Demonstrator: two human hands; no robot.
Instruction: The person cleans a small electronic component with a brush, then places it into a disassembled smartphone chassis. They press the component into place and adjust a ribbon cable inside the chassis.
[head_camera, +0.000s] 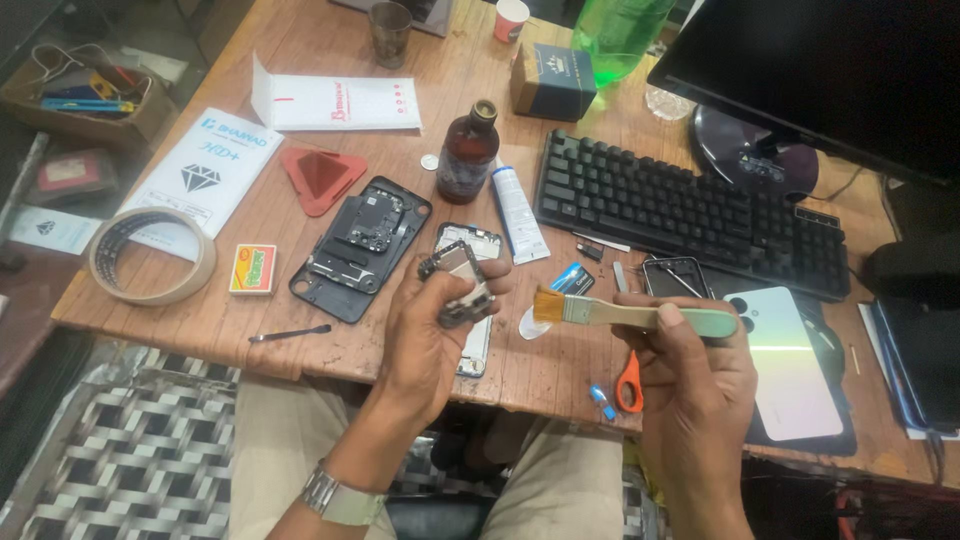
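Note:
My left hand (425, 335) holds a small dark phone circuit board (458, 282) upright above the desk's front edge. In my right hand (690, 375) is a flat paintbrush with a pale green handle (640, 317); its orange bristles point left, a few centimetres from the board. An opened black phone body (360, 248) with exposed parts lies just left of the board. A phone frame (476, 345) lies under my left hand, partly hidden. A pale iridescent phone back cover (790, 360) rests on a dark mat beside my right hand.
A brown glass bottle (466, 152), white tube (519, 213), black keyboard (690, 212), monitor (830, 70), tape roll (150, 257), matchbox (252, 269), red triangular pick holder (320, 178), orange-handled scissors (629, 382), metal spudger (290, 333), cups and a green bottle crowd the wooden desk (200, 320).

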